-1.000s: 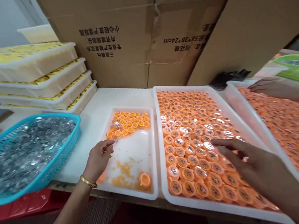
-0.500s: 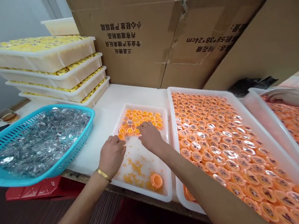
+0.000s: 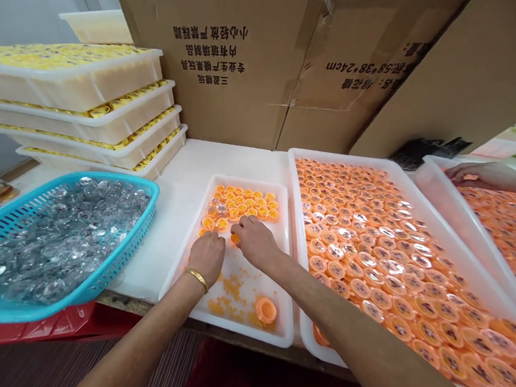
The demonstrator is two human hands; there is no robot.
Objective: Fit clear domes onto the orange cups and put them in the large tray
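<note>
Both my hands meet over a small white tray (image 3: 281,312) in front of me. My left hand (image 3: 207,258) has its fingers curled, and my right hand (image 3: 255,242) is curled beside it; between their fingertips sits a small orange cap (image 3: 234,239). Whether one hand or both grip it I cannot tell. Just beyond them lie several orange caps (image 3: 241,207) in rows at the tray's far end. A larger orange cap (image 3: 266,309) and orange crumbs lie at the near end.
A big white tray (image 3: 297,226) packed with orange caps lies to the right; beyond it another tray (image 3: 438,193) with another person's hand (image 3: 468,175) on it. A blue basket (image 3: 70,240) of clear pieces sits left, stacked white trays (image 3: 88,112) behind it, cardboard boxes (image 3: 273,53) at the back.
My right hand crossed from the big tray to the small one a second ago. Since then both hands have drawn together around one small orange cap.
</note>
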